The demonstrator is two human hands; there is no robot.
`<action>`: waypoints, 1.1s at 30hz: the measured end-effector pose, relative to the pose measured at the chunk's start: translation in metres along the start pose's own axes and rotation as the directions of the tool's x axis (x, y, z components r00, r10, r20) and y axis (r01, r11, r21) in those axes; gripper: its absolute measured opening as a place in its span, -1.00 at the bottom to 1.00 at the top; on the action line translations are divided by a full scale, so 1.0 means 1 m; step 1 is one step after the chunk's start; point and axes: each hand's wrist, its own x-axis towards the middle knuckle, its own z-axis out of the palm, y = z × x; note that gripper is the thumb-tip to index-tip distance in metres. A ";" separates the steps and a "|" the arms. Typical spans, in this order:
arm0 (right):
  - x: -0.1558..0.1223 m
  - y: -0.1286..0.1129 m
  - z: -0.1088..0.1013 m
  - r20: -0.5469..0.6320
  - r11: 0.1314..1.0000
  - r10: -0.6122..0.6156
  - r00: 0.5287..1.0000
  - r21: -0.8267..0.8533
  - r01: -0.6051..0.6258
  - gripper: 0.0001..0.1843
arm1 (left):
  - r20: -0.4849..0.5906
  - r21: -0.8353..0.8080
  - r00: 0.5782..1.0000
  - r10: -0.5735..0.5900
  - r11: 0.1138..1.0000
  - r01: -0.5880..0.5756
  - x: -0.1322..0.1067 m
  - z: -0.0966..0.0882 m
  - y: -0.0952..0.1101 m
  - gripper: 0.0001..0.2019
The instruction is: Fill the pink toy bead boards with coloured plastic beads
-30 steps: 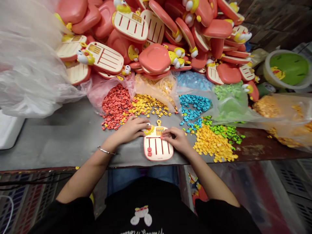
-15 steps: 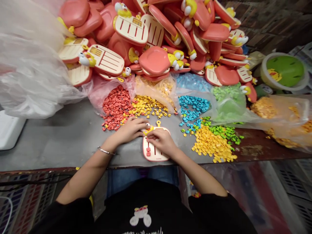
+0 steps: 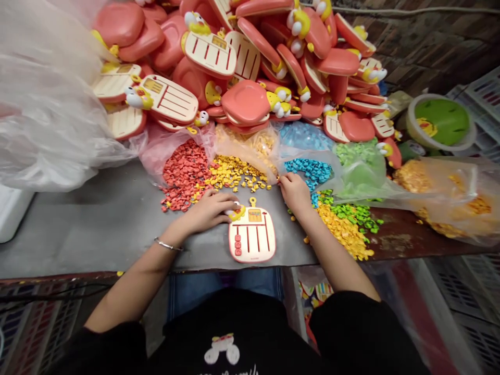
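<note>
A cream toy board [image 3: 259, 247] with a red rim, slots and a yellow cartoon head lies flat on the grey table before me. Several small red pieces sit in a column in its left slot. My left hand [image 3: 211, 211] has its fingers closed round the yellow head [image 3: 236, 213] at the board's upper left corner. Beyond the board to the right, my right hand [image 3: 296, 194] pinches its fingertips together between the yellow pieces [image 3: 238, 172] and the blue pieces [image 3: 312, 169]. What those fingertips hold, if anything, is too small to make out.
A heap of red-backed toy boards [image 3: 246, 101] fills the back. Red pieces [image 3: 185, 169], green pieces [image 3: 357, 214] and yellow-orange pieces [image 3: 341, 232] spill over the table. Clear bags [image 3: 58, 114] stand left; a green-and-white tub [image 3: 441, 120] is back right.
My right hand has left the board and moved right and away from me, to the edge of the blue pieces. The left slot shows one more red piece. My left hand stays at the head.
</note>
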 end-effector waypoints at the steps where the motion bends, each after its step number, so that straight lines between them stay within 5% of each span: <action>1: 0.002 0.000 0.002 0.006 0.999 -0.012 1.000 -0.051 0.012 -0.78 | 0.002 0.001 1.000 -0.001 1.000 0.001 0.000 0.000 0.000 -0.79; 3: 0.000 -0.002 0.001 -0.003 0.998 -0.041 0.999 -0.045 0.041 -0.78 | 0.004 0.005 1.000 0.001 1.000 -0.001 -0.001 -0.001 0.001 -0.78; 10: -0.050 -0.031 -0.019 -0.097 0.889 -0.110 0.989 0.436 0.141 -0.84 | -0.006 0.024 1.000 0.004 1.000 -0.004 -0.001 -0.001 0.002 -0.79; 15: -0.069 -0.053 -0.013 -0.027 0.862 -0.214 0.977 0.465 0.201 -0.84 | -0.007 0.040 1.000 0.014 0.999 -0.013 -0.002 -0.001 0.002 -0.76; 25: -0.073 -0.055 -0.011 -0.045 0.889 -0.243 0.969 0.389 0.241 -0.79 | 0.001 0.052 1.000 0.016 0.999 -0.016 -0.002 0.000 0.000 -0.77; 33: -0.081 -0.059 -0.014 -0.009 0.763 -0.345 0.938 0.580 0.286 -0.79 | -0.002 0.079 1.000 0.016 0.997 -0.016 -0.001 0.001 0.002 -0.77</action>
